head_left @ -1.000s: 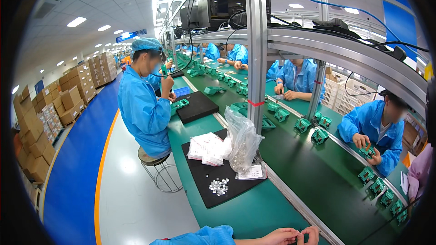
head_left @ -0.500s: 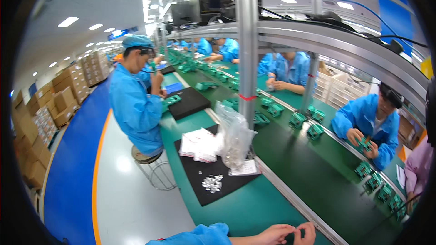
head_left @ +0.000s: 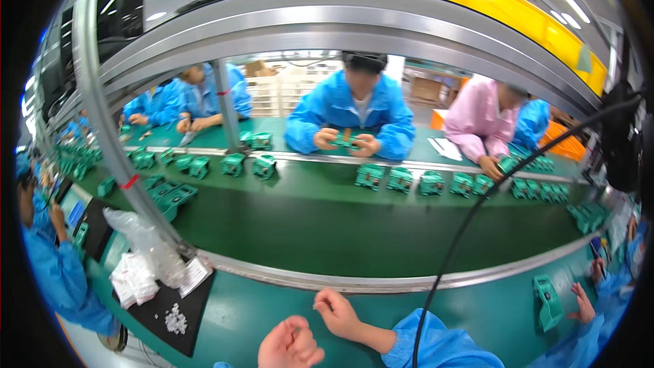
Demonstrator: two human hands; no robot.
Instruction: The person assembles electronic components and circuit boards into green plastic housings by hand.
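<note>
My left hand [head_left: 289, 344] is at the lower edge of the view, above the green bench top [head_left: 238, 320], its fingers curled in. Just beyond it and to the right, my right hand [head_left: 337, 313] has its thumb and fingers closed together. The hands are apart, and anything inside them is too small or hidden to make out. To their left lies a black mat [head_left: 187, 341] with a pile of small whitish pieces [head_left: 175, 319], white paper packets [head_left: 133, 279] and a clear plastic bag [head_left: 153, 249].
A metal rail [head_left: 327, 285] separates the bench from a dark green conveyor [head_left: 327, 232]. Green plastic housings [head_left: 431, 182] line its far side. A black cable [head_left: 449, 252] hangs across the right. A co-worker's hand [head_left: 582, 303] is by another green housing [head_left: 547, 303]. People work opposite.
The view has swung right, bringing the opposite workers to the middle. My hands, earlier meeting at the fingertips, are now apart.
</note>
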